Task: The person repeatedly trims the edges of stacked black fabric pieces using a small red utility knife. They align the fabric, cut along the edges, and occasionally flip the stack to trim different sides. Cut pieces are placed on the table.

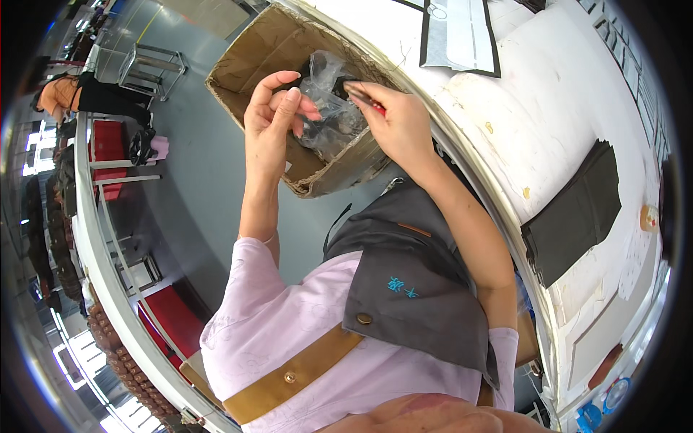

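Note:
My left hand (270, 116) is raised over a worn cardboard box (246, 59), its thumb and fingers curled but apart. I see nothing held in it. In my right hand (403, 122), pinched between thumb and fingers above the box's near right side, is a small dark metal tool (361, 96) with a red part. Most of that tool is covered by the fingers, so its exact kind is unclear. Inside the box lie crumpled clear plastic bags (327, 76) and dark scraps. Loose threads hang along the box's upper right rim.
A white worktable (487, 140) runs along my right, bearing a stack of black sheets (576, 216) and a black-edged pattern sheet (460, 38). Across the grey floor (200, 216), another person (81, 94) bends at a long bench (81, 216). A metal stool (151, 65) stands near them.

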The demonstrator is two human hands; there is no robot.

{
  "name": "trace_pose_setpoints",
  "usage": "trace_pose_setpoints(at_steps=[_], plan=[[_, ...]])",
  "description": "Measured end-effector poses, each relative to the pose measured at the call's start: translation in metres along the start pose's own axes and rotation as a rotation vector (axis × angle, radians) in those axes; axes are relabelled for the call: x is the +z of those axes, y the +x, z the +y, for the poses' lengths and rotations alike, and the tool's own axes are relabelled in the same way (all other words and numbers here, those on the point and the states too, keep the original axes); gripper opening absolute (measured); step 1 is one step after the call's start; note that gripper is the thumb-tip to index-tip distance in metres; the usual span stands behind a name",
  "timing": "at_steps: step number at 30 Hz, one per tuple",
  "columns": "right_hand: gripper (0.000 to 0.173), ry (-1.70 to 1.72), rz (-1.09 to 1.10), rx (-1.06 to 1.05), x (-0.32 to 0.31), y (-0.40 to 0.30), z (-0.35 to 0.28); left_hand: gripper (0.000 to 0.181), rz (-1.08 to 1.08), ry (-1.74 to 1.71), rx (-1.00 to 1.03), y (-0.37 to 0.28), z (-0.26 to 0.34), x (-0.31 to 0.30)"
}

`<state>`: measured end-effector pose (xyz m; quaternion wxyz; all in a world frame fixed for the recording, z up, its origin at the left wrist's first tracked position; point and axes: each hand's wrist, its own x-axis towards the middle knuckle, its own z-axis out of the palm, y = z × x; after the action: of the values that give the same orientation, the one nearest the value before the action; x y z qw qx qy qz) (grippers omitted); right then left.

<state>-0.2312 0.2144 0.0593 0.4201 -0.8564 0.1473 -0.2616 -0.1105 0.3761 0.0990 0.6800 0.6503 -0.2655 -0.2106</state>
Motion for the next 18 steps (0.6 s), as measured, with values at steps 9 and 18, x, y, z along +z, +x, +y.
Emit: trace_pose_setpoints(at_steps=[9, 18], plan=[[0.042, -0.238, -0.328, -0.142, -0.007, -0.020, 0.014, 0.038, 0.326, 0.285, 0.314, 0.022, -0.018, -0.046], [0.032, -0.234, -0.333, -0.176, -0.012, -0.064, 0.015, 0.082, 0.556, 0.065, -0.161, 0.057, -0.094, -0.128]])
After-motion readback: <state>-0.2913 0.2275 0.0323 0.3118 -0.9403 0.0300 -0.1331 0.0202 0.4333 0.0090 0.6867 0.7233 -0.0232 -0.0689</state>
